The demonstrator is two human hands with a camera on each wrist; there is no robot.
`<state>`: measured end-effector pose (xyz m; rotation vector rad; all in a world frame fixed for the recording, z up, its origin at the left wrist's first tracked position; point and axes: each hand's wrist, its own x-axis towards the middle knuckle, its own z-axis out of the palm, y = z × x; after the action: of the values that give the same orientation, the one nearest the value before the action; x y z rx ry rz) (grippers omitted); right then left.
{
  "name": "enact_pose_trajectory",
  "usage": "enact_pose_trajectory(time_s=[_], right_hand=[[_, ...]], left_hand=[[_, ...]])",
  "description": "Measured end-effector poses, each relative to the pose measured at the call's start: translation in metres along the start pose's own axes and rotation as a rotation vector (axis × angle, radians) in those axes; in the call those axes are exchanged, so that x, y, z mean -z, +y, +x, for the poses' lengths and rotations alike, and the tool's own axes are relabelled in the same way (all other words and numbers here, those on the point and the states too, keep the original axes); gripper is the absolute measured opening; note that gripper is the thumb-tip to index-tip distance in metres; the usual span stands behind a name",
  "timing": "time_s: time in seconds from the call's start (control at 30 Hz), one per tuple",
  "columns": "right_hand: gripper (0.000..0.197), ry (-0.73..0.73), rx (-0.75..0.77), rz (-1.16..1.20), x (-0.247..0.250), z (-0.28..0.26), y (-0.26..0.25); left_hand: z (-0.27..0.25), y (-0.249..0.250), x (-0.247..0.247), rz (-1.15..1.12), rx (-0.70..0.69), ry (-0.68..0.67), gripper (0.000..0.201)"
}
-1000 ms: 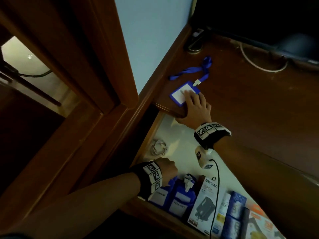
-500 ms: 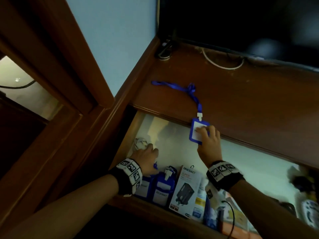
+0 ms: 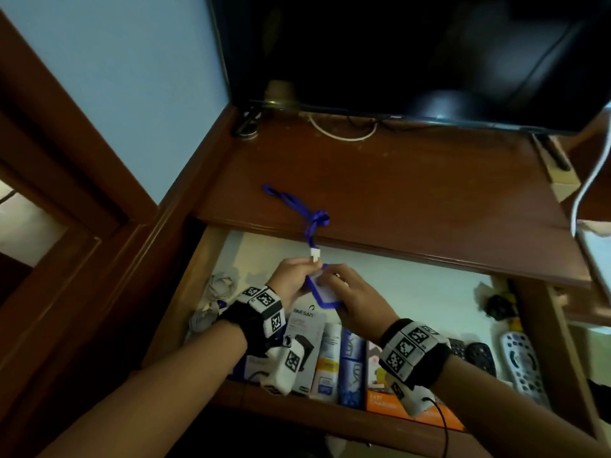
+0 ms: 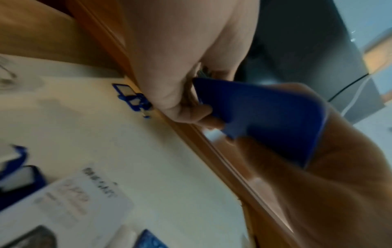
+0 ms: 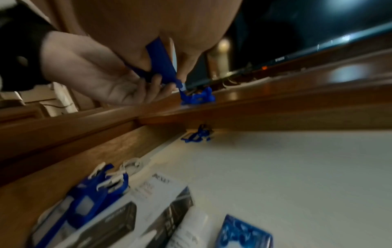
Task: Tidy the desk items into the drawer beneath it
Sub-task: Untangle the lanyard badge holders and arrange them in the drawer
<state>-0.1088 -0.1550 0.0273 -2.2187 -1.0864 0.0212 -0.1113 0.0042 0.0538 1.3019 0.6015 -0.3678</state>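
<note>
A blue badge holder point(image 3: 325, 294) with a white card inside hangs over the open drawer point(image 3: 297, 411), and both hands grip it. My left hand point(image 3: 297, 272) pinches its upper end by the white clip point(image 3: 315, 254). My right hand point(image 3: 347, 292) holds its lower right side. The blue lanyard point(image 3: 314, 223) trails up over the desk point(image 3: 413, 193) edge, its far end lying on the desktop. The left wrist view shows the holder's blue back point(image 4: 265, 120) between the fingers. In the right wrist view the holder point(image 5: 161, 62) appears edge-on, with the lanyard knot point(image 5: 197, 97) on the desk edge.
Several boxes point(image 3: 307, 345) stand along the drawer's front, with more blue badge holders point(image 5: 84, 204) at its left. A coiled white cable point(image 3: 221, 285) lies at the drawer's left and remotes point(image 3: 519, 361) at its right. A dark TV point(image 3: 396, 61) stands at the desk's back.
My right hand slid the badge holder off the desktop and down over the drawer, the lanyard dragging after it. My left hand rose from the drawer's left and took hold of the holder's top.
</note>
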Motion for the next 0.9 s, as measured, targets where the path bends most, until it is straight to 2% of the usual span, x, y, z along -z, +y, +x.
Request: enact_pose_trajectory(time_s=[0.1,0.3,0.4,0.47,0.5,0.57,0.6,0.63,0.67,0.73,0.8,0.9], right_hand=[[0.065,-0.027,-0.038,0.084,0.030,-0.003,-0.004],[0.100,-0.131,-0.077,0.241,0.085,0.011,-0.015],[0.100,-0.093,-0.116,0.381,0.100,0.025,-0.029],[0.095,-0.025,-0.165,0.421,0.108,0.040,-0.038],[0.092,-0.013,-0.197,0.452,0.113,0.047,-0.043],[0.084,-0.021,-0.277,0.672,0.121,0.058,-0.049],[0.072,-0.005,-0.318,0.787,0.122,0.062,-0.050],[0.054,0.031,-0.374,0.814,0.124,0.064,-0.055],[0.045,0.080,-0.427,0.782,0.124,0.065,-0.057],[0.055,0.189,-0.497,0.749,0.122,0.066,-0.059],[0.056,0.263,-0.481,0.803,0.120,0.066,-0.062],[0.038,0.360,-0.412,0.779,0.111,0.067,-0.072]], left_hand=[[-0.012,0.014,-0.013,0.044,-0.059,-0.050,0.025],[-0.030,0.062,-0.025,0.240,-0.155,-0.176,0.021],[-0.035,0.086,-0.022,0.613,-0.252,-0.244,0.017],[-0.044,0.101,-0.021,0.845,-0.332,-0.330,0.005],[-0.049,0.108,-0.021,0.905,-0.366,-0.380,0.003],[-0.060,0.123,-0.019,0.982,-0.436,-0.438,0.007],[-0.063,0.131,-0.017,1.008,-0.477,-0.443,0.007],[-0.065,0.139,-0.014,0.999,-0.513,-0.444,0.010],[-0.064,0.145,-0.010,0.954,-0.538,-0.443,0.013],[-0.061,0.155,-0.001,0.810,-0.588,-0.418,0.015],[-0.057,0.159,0.006,0.590,-0.655,-0.354,0.015],[-0.048,0.157,0.011,0.260,-0.665,-0.244,0.012]])
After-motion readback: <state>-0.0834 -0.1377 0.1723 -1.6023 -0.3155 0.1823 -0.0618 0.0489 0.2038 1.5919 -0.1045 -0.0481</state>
